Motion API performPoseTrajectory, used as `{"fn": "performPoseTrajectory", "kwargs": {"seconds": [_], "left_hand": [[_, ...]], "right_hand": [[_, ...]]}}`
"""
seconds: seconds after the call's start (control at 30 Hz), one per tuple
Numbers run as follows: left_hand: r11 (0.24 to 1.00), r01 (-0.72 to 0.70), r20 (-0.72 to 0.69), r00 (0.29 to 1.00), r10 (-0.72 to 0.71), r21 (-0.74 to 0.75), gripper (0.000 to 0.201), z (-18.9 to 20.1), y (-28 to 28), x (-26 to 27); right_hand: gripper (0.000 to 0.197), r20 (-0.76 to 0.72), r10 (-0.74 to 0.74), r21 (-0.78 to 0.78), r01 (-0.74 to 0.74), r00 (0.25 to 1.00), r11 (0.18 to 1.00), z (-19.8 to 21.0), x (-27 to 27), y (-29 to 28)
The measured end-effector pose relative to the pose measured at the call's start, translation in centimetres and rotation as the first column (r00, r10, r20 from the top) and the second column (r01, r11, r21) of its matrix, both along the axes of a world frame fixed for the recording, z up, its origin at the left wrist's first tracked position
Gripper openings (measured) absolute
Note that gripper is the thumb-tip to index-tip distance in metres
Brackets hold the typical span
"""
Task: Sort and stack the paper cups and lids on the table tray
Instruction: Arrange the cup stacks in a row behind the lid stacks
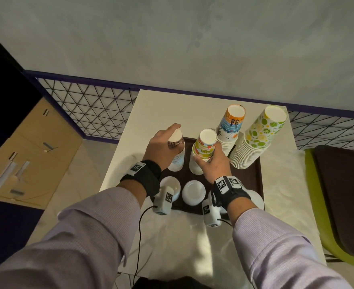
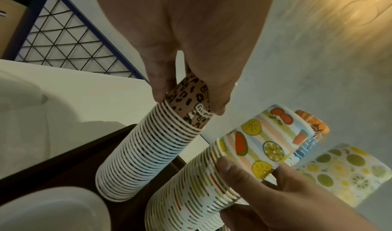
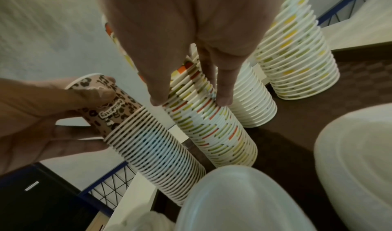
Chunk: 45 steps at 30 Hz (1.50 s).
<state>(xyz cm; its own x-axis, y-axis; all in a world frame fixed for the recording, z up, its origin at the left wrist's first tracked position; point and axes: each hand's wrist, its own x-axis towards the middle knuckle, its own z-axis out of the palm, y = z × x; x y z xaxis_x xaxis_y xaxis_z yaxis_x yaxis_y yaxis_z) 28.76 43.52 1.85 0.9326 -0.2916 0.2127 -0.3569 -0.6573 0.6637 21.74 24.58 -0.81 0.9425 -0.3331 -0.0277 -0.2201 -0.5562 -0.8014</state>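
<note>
Several stacks of upside-down paper cups stand on a dark brown tray (image 1: 257,170). My left hand (image 1: 163,144) grips the top of the leopard-print cup stack (image 1: 177,153) (image 2: 148,150) (image 3: 148,142), thumb and fingers curled round the top cup. My right hand (image 1: 211,161) holds the fruit-striped cup stack (image 1: 203,151) (image 2: 212,184) (image 3: 212,125) near its upper rims. Behind stand a beach-print stack (image 1: 231,126) and a wide lime-print stack (image 1: 257,138). White lids (image 1: 193,192) lie in piles at the tray's front.
The tray sits on a small white table (image 1: 157,109) against a grey wall. A blue-framed wire mesh (image 1: 92,103) runs behind it. Cardboard boxes (image 1: 30,147) lie on the floor at left, and a green chair (image 1: 338,195) stands at right.
</note>
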Motion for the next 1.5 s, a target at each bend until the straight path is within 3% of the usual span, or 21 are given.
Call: {"fn": "performPoseTrajectory", "kwargs": {"seconds": [0.3, 0.7, 0.93, 1.1, 1.17, 1.23, 1.37, 1.5], "left_hand": [[0.999, 0.003, -0.12, 0.993, 0.002, 0.039, 0.06, 0.7, -1.0, 1.1], [1.0, 0.01, -0.137, 0.99, -0.005, 0.029, 0.059, 1.3, -0.7, 0.8], [1.0, 0.014, -0.26, 0.966, -0.007, 0.023, 0.061, 2.0, -0.6, 1.1], [0.999, -0.031, -0.28, 0.96, 0.032, 0.008, 0.079, 2.6, -0.7, 0.3], [0.999, -0.039, -0.237, 0.97, 0.043, 0.022, 0.087, 3.1, -1.2, -0.2], [0.999, -0.003, -0.14, 0.99, 0.009, 0.041, 0.089, 3.7, -1.6, -0.6], [0.988, 0.106, 0.087, 0.989, -0.116, 0.114, 0.074, 5.2, -3.0, -0.5], [0.945, 0.199, 0.059, 0.973, -0.222, 0.261, 0.061, 6.4, -5.2, -0.2]], "right_hand": [[0.062, 0.02, 0.0, -0.023, 0.001, 1.0, 1.0, -0.4, 1.4, 0.5], [0.07, -0.008, -0.05, -0.103, 0.049, 0.999, 0.993, -1.1, 2.0, 0.6], [0.076, -0.029, -0.08, -0.098, 0.077, 0.996, 0.992, -1.2, 2.0, 0.6], [0.084, -0.06, -0.038, -0.042, 0.035, 0.997, 0.998, -0.7, 0.9, 0.1], [0.077, -0.055, -0.038, -0.048, 0.036, 0.998, 0.998, 0.0, -0.1, -0.3], [0.064, 0.018, -0.075, -0.049, 0.075, 0.997, 0.996, 1.3, -1.2, -0.8], [0.041, 0.337, -0.126, -0.159, 0.188, 0.933, 0.969, 6.3, -1.9, -2.8], [0.045, 0.433, -0.082, -0.317, 0.237, 0.898, 0.918, 10.9, 1.0, -5.1]]}}
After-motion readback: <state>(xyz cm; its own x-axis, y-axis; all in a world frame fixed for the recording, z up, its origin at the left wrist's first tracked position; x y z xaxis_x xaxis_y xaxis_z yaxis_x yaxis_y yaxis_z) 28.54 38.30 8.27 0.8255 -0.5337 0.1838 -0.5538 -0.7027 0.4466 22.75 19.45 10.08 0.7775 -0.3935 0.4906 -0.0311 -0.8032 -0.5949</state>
